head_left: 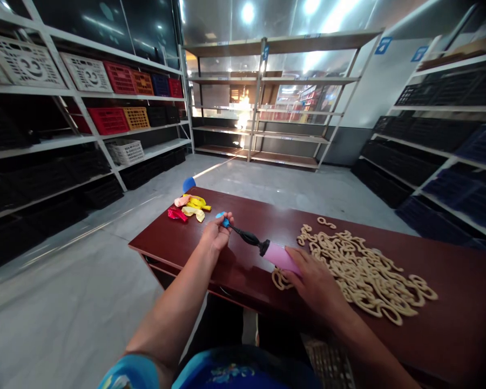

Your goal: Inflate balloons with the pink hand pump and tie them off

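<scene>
My left hand [216, 233] pinches the neck of a small blue balloon [222, 218] at the black nozzle [247, 236] of a hand pump. The pump's pink barrel [282, 257] lies on the dark red table [186, 243]. My right hand [314, 278] wraps around the rear of the barrel, fingers closed on it. A little heap of limp balloons, yellow [196, 203], red [177, 214] and pink, lies at the table's far left corner, beyond my left hand.
A big pile of beige loop-shaped pieces [364, 273] covers the table right of the pump. A blue object [188, 183] sits past the far corner. Metal shelving with coloured crates [119, 78] lines the left wall, dark crates the right; grey floor lies between.
</scene>
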`<state>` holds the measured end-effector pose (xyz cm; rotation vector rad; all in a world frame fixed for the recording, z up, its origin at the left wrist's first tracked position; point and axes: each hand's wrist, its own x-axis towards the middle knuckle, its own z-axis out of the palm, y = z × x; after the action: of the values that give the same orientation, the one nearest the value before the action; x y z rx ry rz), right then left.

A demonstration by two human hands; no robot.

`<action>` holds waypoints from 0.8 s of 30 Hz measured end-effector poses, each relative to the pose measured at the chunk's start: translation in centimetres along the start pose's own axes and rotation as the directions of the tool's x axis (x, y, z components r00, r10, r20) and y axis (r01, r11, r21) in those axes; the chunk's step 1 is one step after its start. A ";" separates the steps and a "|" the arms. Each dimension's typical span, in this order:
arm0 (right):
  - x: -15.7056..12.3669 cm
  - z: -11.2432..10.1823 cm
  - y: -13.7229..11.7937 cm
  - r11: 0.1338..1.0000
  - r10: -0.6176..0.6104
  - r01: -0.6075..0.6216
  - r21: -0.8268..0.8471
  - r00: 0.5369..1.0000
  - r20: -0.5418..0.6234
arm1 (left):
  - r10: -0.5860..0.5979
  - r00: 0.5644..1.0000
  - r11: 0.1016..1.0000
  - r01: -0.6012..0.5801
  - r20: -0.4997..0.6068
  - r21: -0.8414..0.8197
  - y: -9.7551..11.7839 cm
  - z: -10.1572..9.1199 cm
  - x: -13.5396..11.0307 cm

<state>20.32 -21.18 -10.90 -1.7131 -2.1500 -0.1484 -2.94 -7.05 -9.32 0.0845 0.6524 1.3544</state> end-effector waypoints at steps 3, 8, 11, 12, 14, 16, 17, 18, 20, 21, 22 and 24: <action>0.1 0.0 0.1 1.000 -0.004 0.004 -0.016 1.000 0.006 | 0.024 1.000 1.000 -0.024 -0.004 -0.004 -0.2 0.1 -0.3; 0.0 0.4 -0.3 1.000 -0.001 0.002 -0.021 1.000 0.008 | 0.114 0.993 0.993 -0.114 -0.016 -0.005 -1.3 0.1 -0.9; -0.1 0.6 -0.7 0.999 0.018 -0.018 -0.033 1.000 0.006 | 0.244 0.970 0.969 -0.244 -0.004 0.028 -2.5 -0.1 -1.2; -0.1 0.5 -0.8 0.999 0.023 -0.022 -0.038 1.000 0.008 | 0.293 0.956 0.956 -0.292 0.001 0.038 -3.0 -0.2 -1.2; -0.1 0.4 -1.2 0.998 0.032 -0.032 -0.053 0.999 0.013 | 0.372 0.928 0.927 -0.371 0.007 0.052 -3.7 -0.4 -1.3; 0.0 0.2 -1.5 0.996 0.043 -0.042 -0.073 0.999 0.015 | 0.416 0.909 0.908 -0.415 0.000 0.057 -4.3 -0.5 -1.3; 0.1 0.2 -1.7 0.996 0.045 -0.044 -0.083 0.999 0.012 | 0.423 0.906 0.905 -0.422 -0.009 0.059 -4.6 -0.5 -1.3; 0.2 0.1 -1.8 0.995 0.046 -0.045 -0.091 0.999 0.006 | 0.421 0.907 0.906 -0.419 -0.021 0.064 -4.8 -0.5 -1.3; 0.5 0.1 -2.0 0.994 0.041 -0.042 -0.101 0.999 -0.010 | 0.380 0.924 0.924 -0.375 -0.052 0.080 -5.2 -0.4 -1.3; 0.6 0.1 -2.0 0.994 0.039 -0.041 -0.102 0.999 -0.018 | 0.341 0.938 0.938 -0.335 -0.062 0.090 -5.4 -0.4 -1.4; 0.8 0.2 -1.9 0.994 0.038 -0.040 -0.100 0.999 -0.024 | 0.298 0.952 0.952 -0.290 -0.066 0.099 -5.5 -0.5 -1.6; 1.0 0.2 -1.6 0.995 0.035 -0.038 -0.095 0.999 -0.035 | 0.212 0.975 0.973 -0.204 -0.068 0.107 -5.8 -0.7 -2.3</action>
<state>18.52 -20.61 -10.46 -1.7885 -2.1178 -0.2717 1.64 -10.74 -11.45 0.1846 0.7956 1.5331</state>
